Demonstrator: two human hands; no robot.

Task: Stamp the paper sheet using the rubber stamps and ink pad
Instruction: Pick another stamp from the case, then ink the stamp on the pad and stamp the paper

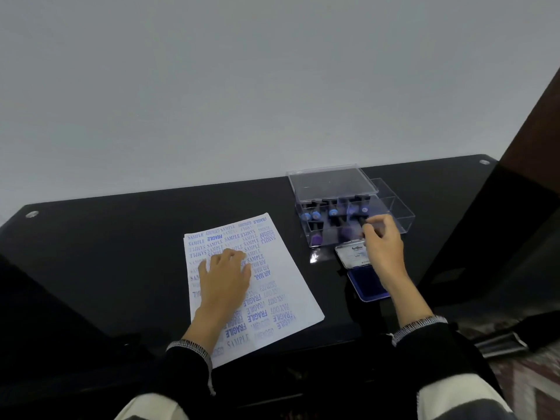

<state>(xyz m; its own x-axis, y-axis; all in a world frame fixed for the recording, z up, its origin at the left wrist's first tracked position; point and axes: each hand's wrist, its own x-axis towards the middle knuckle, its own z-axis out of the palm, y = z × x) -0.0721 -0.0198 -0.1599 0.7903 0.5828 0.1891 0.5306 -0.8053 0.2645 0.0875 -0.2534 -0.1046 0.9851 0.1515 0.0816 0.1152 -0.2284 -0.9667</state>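
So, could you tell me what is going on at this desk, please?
A person is stamping a paper sheet already crowded with blue imprints. The left hand rests flat on it, while the right hand pinches a stamp at the clear plastic box. The ink pad lies open beside the sheet.

Bare black tabletop [106,237] open across frame left and behind the paper sheet [281,268]. Right side crowded: clear stamp box [400,213] with raised lid [330,180], open ink pad [363,283] just in front.

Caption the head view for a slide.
Left hand steadies stamped paper sheet; right hand picks rubber stamp from box.
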